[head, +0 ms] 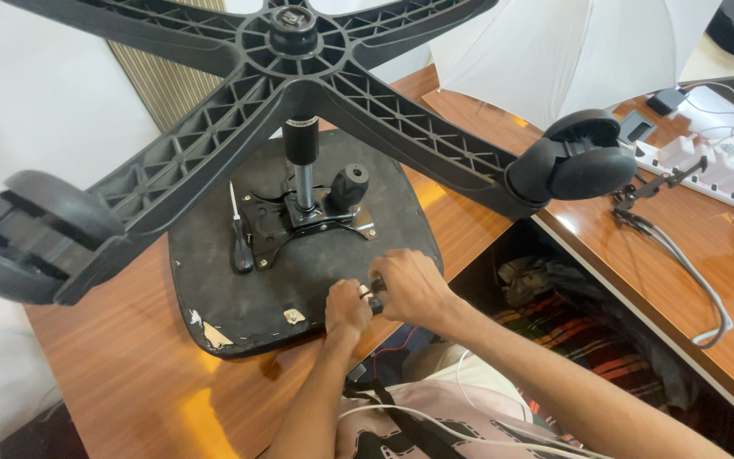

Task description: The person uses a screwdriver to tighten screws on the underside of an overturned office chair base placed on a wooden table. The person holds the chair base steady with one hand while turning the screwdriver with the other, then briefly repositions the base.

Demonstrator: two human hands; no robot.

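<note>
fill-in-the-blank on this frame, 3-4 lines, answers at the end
1. The office chair lies upside down, its seat underside resting on a wooden ____.
2. A screwdriver with a black handle lies on the seat, next to the metal ____ plate.
3. The left hand and right hand meet at the seat's near ____.
4. The star base points up, with black ____ at its arm ends.

Missing words: table; mounting; edge; casters
</note>
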